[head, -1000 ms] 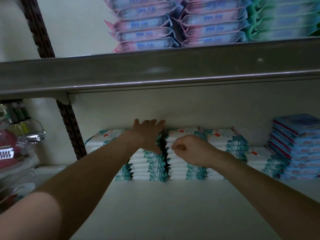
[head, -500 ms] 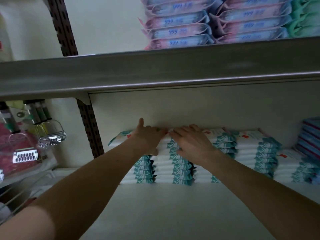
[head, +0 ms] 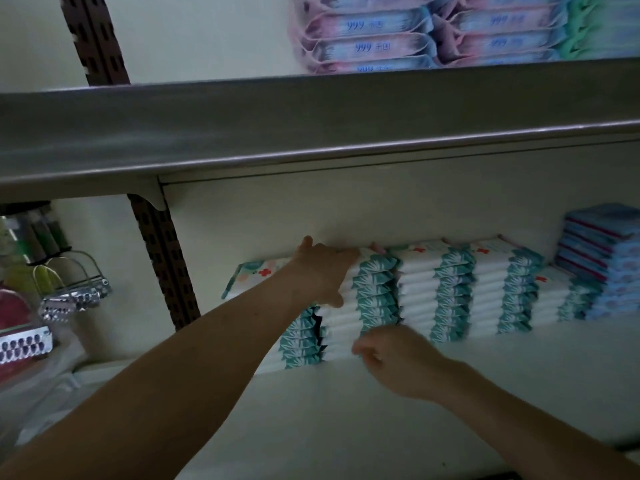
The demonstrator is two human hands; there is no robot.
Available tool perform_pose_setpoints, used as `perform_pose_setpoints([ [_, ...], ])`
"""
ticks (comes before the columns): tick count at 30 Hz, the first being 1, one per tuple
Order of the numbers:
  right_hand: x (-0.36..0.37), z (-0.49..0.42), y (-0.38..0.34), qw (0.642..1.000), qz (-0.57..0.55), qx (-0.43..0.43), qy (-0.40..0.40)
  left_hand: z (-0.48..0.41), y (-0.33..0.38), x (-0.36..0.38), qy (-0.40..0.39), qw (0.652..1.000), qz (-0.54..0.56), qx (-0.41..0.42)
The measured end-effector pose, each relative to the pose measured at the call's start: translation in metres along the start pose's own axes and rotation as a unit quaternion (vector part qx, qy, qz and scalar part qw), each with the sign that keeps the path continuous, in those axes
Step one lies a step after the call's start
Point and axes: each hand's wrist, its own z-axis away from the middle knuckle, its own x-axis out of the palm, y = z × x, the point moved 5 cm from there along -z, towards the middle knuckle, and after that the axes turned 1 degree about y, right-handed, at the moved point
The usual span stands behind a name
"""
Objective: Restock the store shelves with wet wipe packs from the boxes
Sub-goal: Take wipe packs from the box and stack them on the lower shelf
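Dropping down wipe stack, right hand, left hand staying

Two hands, five teal pack stacks

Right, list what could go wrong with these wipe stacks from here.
1. The left hand presses the top of a tall stack of teal packs; a sideways push may shear it and send packs sliding off the shelf.
2. The leftmost stack sits skewed, with a dark gap beside it; packs may wedge there and crumple.
3. The right hand, blurred at the stack's base, could drag out a low pack and tip the column.
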Motion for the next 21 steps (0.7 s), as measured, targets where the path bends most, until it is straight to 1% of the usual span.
perform_pose_setpoints([
  [1, 0.018, 0.0, 0.007, 0.999, 0.012, 0.025, -0.047, -0.001, 0.001, 0.001, 0.007, 1.0, 0.006, 0.005],
  [2, 0.032, -0.002, 0.013, 0.996, 0.038, 0.039, -0.076, -0.002, 0.001, 0.001, 0.011, 1.0, 0.009, 0.009],
  [3, 0.04, -0.004, 0.018, 0.993, 0.068, 0.048, -0.088, -0.003, 0.0, 0.002, 0.012, 1.0, 0.01, 0.011],
  [8, 0.047, -0.018, 0.035, 0.986, 0.133, 0.063, -0.078, -0.007, -0.002, 0.002, 0.001, 0.999, 0.026, 0.027],
  [11, 0.04, -0.021, 0.047, 0.984, 0.141, 0.085, -0.072, -0.011, -0.002, 0.004, -0.007, 0.998, 0.052, 0.023],
  [15, 0.035, -0.024, 0.034, 0.986, 0.138, 0.056, -0.072, -0.012, 0.002, 0.006, -0.023, 0.998, 0.064, 0.014],
  [18, 0.025, -0.03, 0.006, 0.994, 0.106, 0.013, -0.038, -0.011, 0.003, 0.006, -0.023, 0.998, 0.055, 0.006],
  [21, 0.019, -0.046, 0.0, 0.996, 0.08, 0.034, -0.029, -0.012, 0.007, 0.005, -0.033, 0.998, 0.052, -0.009],
])
